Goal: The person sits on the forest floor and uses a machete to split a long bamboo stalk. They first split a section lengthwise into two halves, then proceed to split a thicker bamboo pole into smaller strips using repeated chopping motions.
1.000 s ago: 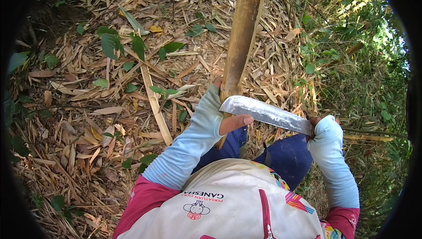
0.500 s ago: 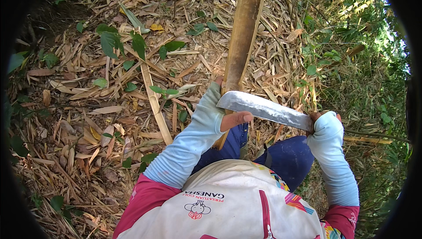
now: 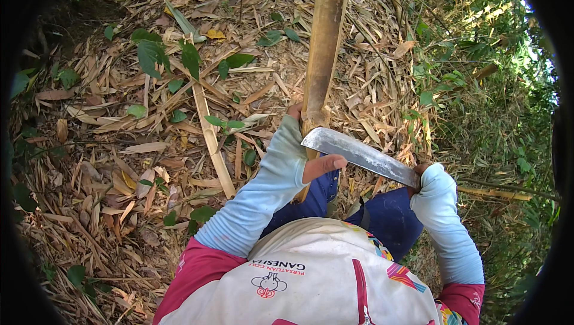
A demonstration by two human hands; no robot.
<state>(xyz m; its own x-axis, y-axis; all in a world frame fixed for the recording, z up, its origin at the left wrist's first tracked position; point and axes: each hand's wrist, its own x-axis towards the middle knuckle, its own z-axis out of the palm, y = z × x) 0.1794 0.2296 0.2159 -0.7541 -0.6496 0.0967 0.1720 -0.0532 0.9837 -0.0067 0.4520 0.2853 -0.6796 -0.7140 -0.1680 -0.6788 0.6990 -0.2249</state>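
A long split piece of bamboo [image 3: 326, 44], brown on its hollow face and pale along the edges, runs from the top of the view toward my legs. My left hand [image 3: 296, 156], in a light blue sleeve reaching over the palm, is closed round its near part; the thumb sticks out to the right. My right hand [image 3: 426, 182] grips a machete, its handle hidden in the fist. The machete's broad grey blade [image 3: 362, 154] points left and slightly away, its tip over the bamboo beside my left thumb. Whether the blade touches the bamboo I cannot tell.
Dry leaves and bamboo shavings [image 3: 113, 169] cover the ground. A loose pale bamboo strip [image 3: 209, 133] lies left of my left arm. Green leafy sprigs [image 3: 152, 53] rise at the upper left. Thick undergrowth [image 3: 496, 121] and a thin stick [image 3: 493, 193] are on the right.
The bamboo's far end has swung slightly left. My right hand has come a little left and toward me, so the machete blade slants more steeply. My left hand has barely moved.
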